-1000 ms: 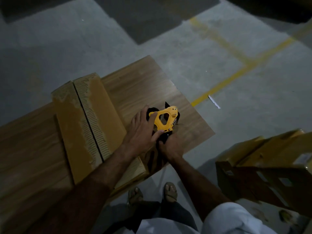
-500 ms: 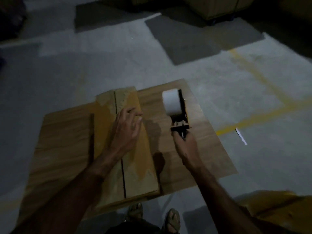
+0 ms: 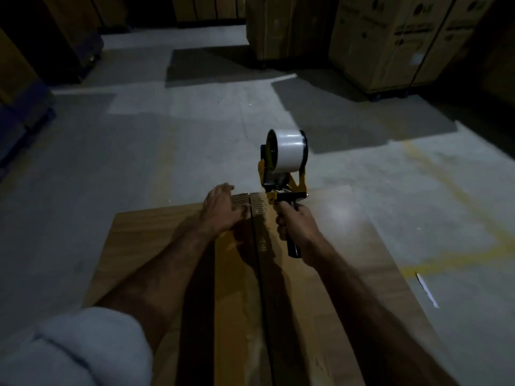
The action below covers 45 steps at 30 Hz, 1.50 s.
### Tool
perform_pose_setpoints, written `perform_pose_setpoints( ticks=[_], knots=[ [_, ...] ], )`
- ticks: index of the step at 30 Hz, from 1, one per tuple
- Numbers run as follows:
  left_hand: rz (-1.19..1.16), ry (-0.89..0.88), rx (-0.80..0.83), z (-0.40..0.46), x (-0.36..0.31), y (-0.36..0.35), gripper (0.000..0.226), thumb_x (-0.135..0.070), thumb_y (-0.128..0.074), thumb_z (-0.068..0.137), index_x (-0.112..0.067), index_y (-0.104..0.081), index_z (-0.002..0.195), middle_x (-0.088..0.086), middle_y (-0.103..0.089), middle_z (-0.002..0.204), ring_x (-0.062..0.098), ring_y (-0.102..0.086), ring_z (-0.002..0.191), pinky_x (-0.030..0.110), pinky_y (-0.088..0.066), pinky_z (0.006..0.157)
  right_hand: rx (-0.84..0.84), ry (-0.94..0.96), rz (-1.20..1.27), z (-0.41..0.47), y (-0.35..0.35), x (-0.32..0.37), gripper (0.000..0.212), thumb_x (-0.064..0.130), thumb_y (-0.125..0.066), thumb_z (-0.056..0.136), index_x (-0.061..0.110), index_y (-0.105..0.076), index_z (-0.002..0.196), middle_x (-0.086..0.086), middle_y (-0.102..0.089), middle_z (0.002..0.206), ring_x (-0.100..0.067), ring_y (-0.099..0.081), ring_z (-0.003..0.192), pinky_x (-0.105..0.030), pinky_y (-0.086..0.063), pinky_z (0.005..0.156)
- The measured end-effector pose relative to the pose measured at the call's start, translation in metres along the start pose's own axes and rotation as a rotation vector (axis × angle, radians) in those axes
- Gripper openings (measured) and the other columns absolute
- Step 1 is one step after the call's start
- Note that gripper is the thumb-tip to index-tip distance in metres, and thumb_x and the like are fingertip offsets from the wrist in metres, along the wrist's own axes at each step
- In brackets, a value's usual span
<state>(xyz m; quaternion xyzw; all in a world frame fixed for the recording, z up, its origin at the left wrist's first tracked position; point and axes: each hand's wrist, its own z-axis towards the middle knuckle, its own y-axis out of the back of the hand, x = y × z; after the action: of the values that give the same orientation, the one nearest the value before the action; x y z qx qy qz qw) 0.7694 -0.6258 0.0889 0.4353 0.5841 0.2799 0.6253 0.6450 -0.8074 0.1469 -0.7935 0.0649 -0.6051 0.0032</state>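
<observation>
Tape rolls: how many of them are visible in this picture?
1. The white tape roll sits on the tape dispenser that the right hand grips, above the far end of the flat carton. Dark corners may hide others.

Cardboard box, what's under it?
A wooden board lies under the cardboard box, showing on both sides. Its middle is covered by the box. On top, the left hand rests at the far end; the right hand grips a tape dispenser.
</observation>
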Motion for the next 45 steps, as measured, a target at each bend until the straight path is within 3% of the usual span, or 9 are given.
perform_pose_setpoints(
  ticks=[5, 11, 19, 23, 26, 29, 35, 41, 45],
  knots=[
    [-0.061, -0.025, 0.147, 0.026, 0.040, -0.004, 0.065, -0.021, -0.073, 0.091, -0.012, -0.048, 0.150, 0.014, -0.055, 0.147, 0.029, -0.051, 0.134, 0.033, -0.046, 0.106, -0.039, -0.009, -0.063, 0.032, -0.030, -0.007, 0.028, 0.026, -0.050, 0.108, 0.019, -0.058, 0.081, 0.011, -0.049, 0.058, -0.006, -0.042, 0.051, -0.024, -0.032, 0.052],
    [-0.161, -0.070, 0.170, 0.040, 0.069, -0.007, 0.059, -0.019, -0.077, 0.081, -0.011, -0.061, 0.137, 0.012, -0.067, 0.127, 0.028, -0.064, 0.115, 0.037, -0.056, 0.093, -0.110, -0.045, -0.119, 0.063, -0.052, -0.015, 0.030, 0.030, -0.050, 0.107, 0.018, -0.058, 0.081, 0.011, -0.053, 0.059, -0.001, -0.050, 0.051, -0.028, -0.039, 0.061],
    [-0.606, -0.058, 0.127, 0.057, 0.064, -0.016, 0.070, -0.022, -0.081, 0.088, -0.017, -0.048, 0.150, 0.000, -0.050, 0.143, 0.016, -0.049, 0.126, 0.018, -0.052, 0.085, -0.150, -0.035, -0.181, 0.073, -0.068, -0.034, 0.033, 0.029, -0.050, 0.108, 0.020, -0.060, 0.078, 0.015, -0.054, 0.055, 0.000, -0.049, 0.048, -0.015, -0.038, 0.045],
    [-0.684, -0.027, 0.196, 0.067, 0.057, -0.019, 0.051, -0.011, -0.071, 0.097, -0.013, -0.055, 0.145, 0.010, -0.055, 0.145, 0.020, -0.052, 0.132, 0.008, -0.047, 0.084, -0.151, -0.027, -0.210, 0.074, -0.068, -0.040, 0.031, 0.027, -0.048, 0.108, 0.017, -0.061, 0.082, 0.007, -0.055, 0.063, -0.004, -0.048, 0.052, -0.017, -0.038, 0.047],
    [-0.756, -0.033, 0.288, 0.073, 0.059, -0.015, 0.022, -0.011, -0.066, 0.100, -0.014, -0.068, 0.121, 0.010, -0.070, 0.119, 0.023, -0.067, 0.111, 0.010, -0.052, 0.075, -0.135, -0.042, -0.220, 0.074, -0.067, -0.039, 0.030, 0.027, -0.049, 0.108, 0.018, -0.059, 0.081, 0.008, -0.052, 0.060, -0.005, -0.045, 0.050, -0.018, -0.036, 0.046],
    [-0.744, -0.062, 0.399, 0.079, 0.063, -0.009, 0.012, -0.014, -0.069, 0.099, -0.014, -0.073, 0.110, 0.010, -0.074, 0.110, 0.017, -0.071, 0.097, 0.019, -0.055, 0.081, -0.130, -0.088, -0.236, 0.073, -0.066, -0.038, 0.032, 0.026, -0.050, 0.107, 0.019, -0.059, 0.077, 0.011, -0.053, 0.055, -0.002, -0.048, 0.046, -0.017, -0.037, 0.045],
    [-0.679, -0.068, 0.537, 0.087, 0.062, -0.005, 0.020, -0.010, -0.067, 0.099, -0.016, -0.072, 0.117, 0.003, -0.072, 0.118, 0.020, -0.067, 0.116, 0.033, -0.046, 0.112, -0.097, -0.120, -0.180, 0.064, -0.062, -0.044, 0.035, 0.028, -0.049, 0.107, 0.022, -0.059, 0.074, 0.014, -0.055, 0.054, 0.000, -0.051, 0.046, -0.016, -0.040, 0.045],
    [-0.575, -0.124, 0.678, 0.081, 0.062, 0.002, 0.008, -0.027, -0.071, 0.097, -0.033, -0.077, 0.100, -0.009, -0.078, 0.095, 0.004, -0.070, 0.084, 0.016, -0.054, 0.075, -0.118, -0.152, -0.163, 0.065, -0.058, -0.046, 0.037, 0.032, -0.050, 0.105, 0.026, -0.056, 0.070, 0.015, -0.049, 0.053, -0.002, -0.044, 0.045, -0.018, -0.037, 0.045],
    [-0.508, -0.157, 0.666, 0.083, 0.062, -0.001, 0.020, -0.017, -0.068, 0.099, -0.024, -0.070, 0.118, 0.001, -0.074, 0.109, 0.013, -0.068, 0.096, 0.019, -0.052, 0.080, -0.118, -0.143, -0.167, 0.064, -0.056, -0.048, 0.037, 0.032, -0.051, 0.105, 0.027, -0.055, 0.069, 0.014, -0.047, 0.053, -0.004, -0.042, 0.047, -0.024, -0.035, 0.048]
  ],
)
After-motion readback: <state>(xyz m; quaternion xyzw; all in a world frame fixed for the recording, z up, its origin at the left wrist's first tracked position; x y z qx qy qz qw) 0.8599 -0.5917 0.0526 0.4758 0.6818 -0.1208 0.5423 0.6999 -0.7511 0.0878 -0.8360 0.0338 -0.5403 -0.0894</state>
